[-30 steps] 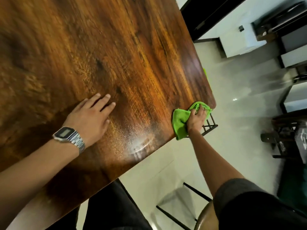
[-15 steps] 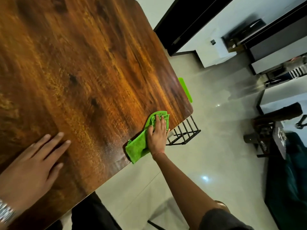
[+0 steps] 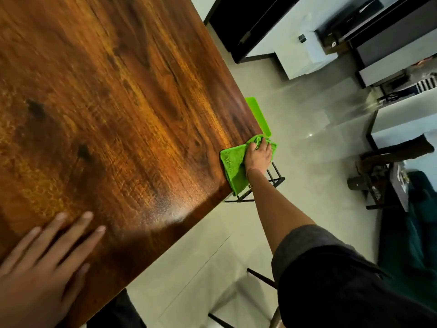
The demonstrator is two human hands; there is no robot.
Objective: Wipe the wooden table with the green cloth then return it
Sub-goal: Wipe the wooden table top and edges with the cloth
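Head view puts us above a dark wooden tabletop (image 3: 113, 95). Our right hand (image 3: 257, 156) reaches to its far right corner and presses down on the green cloth (image 3: 233, 166), fingers curled into the bunched top fold; the cloth's lower end hangs past the edge. Our left hand (image 3: 40, 266) lies flat and unclenched on the near wood, grasping nothing. Just beyond the corner, a green board (image 3: 259, 113) shows over the pale floor (image 3: 314, 166).
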